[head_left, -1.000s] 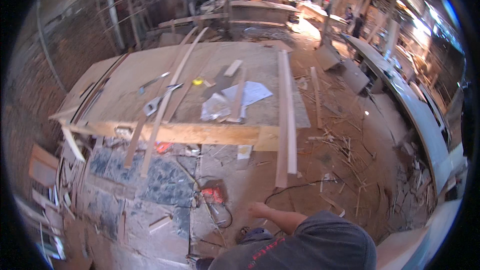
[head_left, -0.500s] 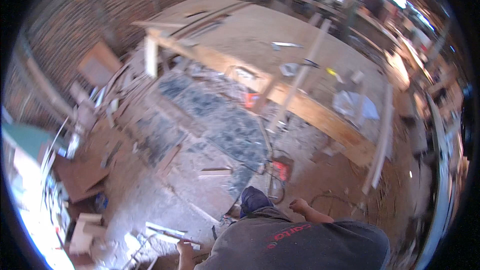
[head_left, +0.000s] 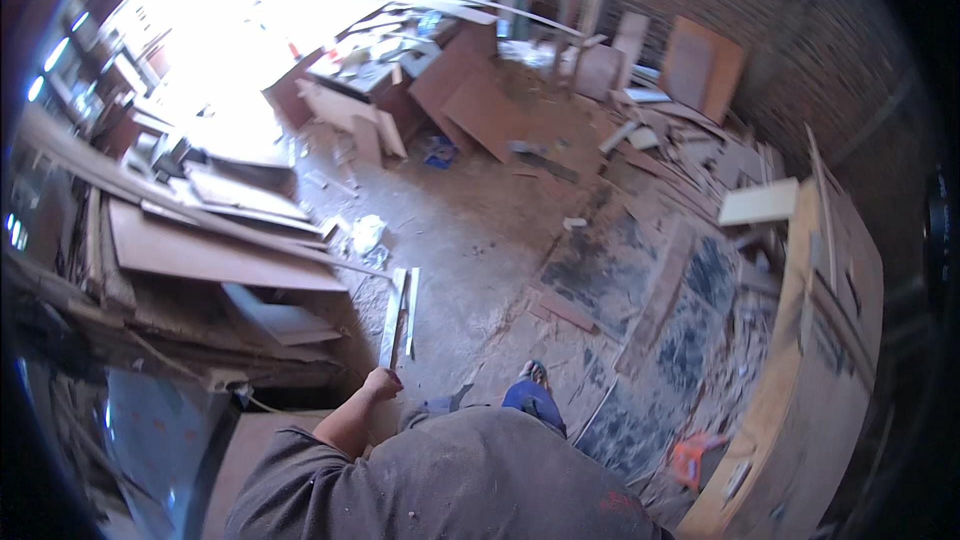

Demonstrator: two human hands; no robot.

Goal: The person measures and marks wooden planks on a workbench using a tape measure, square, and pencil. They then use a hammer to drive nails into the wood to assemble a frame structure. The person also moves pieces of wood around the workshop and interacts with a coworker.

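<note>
Dusty floor (head_left: pixel 455 230) surrounds two narrow pale strips (head_left: pixel 393 320) whose long axes run forward from the left hand (head_left: pixel 381 383), curled near their closer ends, though I cannot tell whether it pinches one.

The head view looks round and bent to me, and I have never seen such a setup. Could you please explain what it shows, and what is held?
There is no robot here, only a person. A fisheye camera, the left of two worn on the head, looks down, so straight edges bend toward the rim. The person's left hand is at the near end of a narrow pale strip; I cannot tell whether the fingers grip it. The right hand is out of view. Thin dark strips lie on the wooden workbench at the right.
</note>
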